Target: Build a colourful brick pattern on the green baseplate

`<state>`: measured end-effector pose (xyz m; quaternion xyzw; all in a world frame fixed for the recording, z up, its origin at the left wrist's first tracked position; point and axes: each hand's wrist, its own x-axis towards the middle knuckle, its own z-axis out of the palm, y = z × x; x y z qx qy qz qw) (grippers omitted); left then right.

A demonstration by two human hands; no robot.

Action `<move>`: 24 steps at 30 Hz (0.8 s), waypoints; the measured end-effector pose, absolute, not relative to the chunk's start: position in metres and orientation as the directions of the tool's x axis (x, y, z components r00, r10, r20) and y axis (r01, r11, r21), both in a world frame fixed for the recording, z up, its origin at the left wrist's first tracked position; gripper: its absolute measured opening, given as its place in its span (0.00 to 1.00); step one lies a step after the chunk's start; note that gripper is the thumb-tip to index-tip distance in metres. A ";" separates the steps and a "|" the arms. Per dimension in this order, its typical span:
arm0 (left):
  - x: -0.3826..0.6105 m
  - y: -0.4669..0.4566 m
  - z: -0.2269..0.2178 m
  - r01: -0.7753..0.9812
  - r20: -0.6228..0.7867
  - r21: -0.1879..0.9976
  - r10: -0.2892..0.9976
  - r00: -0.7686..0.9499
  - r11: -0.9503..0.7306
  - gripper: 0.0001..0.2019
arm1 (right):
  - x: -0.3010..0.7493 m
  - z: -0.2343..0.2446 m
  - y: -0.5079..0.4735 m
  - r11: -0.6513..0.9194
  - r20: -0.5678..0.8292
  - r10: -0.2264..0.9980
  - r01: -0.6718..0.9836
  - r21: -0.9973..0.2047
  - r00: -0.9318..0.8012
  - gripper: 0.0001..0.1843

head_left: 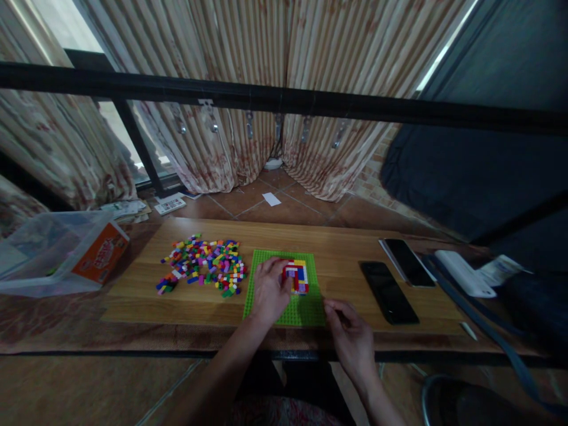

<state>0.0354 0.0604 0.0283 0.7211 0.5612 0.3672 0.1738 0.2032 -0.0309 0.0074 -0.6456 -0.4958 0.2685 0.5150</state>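
Note:
A green studded baseplate (302, 315) lies on the wooden board, bearing a small build of red, white, blue and yellow toy bricks (302, 276). Over the plate's left half, my left hand (270, 289) has its fingers bent and closed at the left side of the build. Whatever is between those fingertips is hidden. At the plate's lower right edge is my right hand (348, 331), thumb and index finger pinched together; anything in the pinch is too small to make out. Left of the plate, a loose pile of colourful bricks (206, 263) spreads over the board.
The wooden board (337, 248) rests on a low table. A clear plastic box (39, 248) with an orange label stands at the left. On the right are a black phone (389, 293), another phone (409, 261) and a white device (464, 273). A dark rail (284, 97) crosses behind.

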 end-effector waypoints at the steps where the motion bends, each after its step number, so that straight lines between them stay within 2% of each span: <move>1: 0.035 0.059 0.029 0.687 0.344 0.658 0.934 0.091 -0.309 0.15 | 0.204 0.007 -0.029 0.018 0.161 0.913 0.357 -0.934 0.376 0.15; 4: 0.035 0.053 0.029 0.738 0.384 0.589 0.917 0.103 -0.330 0.10 | 0.206 0.007 -0.018 -0.002 0.150 0.893 0.337 -0.942 0.425 0.17; 9: 0.041 0.045 0.025 0.808 0.395 0.481 0.907 0.146 -0.339 0.09 | 0.196 0.007 0.023 -0.028 0.137 0.898 0.364 -0.931 0.419 0.22; 15: 0.044 0.044 0.022 0.795 0.392 0.508 0.911 0.128 -0.331 0.11 | 0.169 0.002 0.067 -0.098 0.139 0.906 0.519 -0.849 0.399 0.30; 24: 0.041 0.045 0.015 0.711 0.399 0.612 0.911 0.102 -0.347 0.13 | 0.162 -0.009 0.075 -0.165 0.068 0.916 0.526 -0.834 0.395 0.26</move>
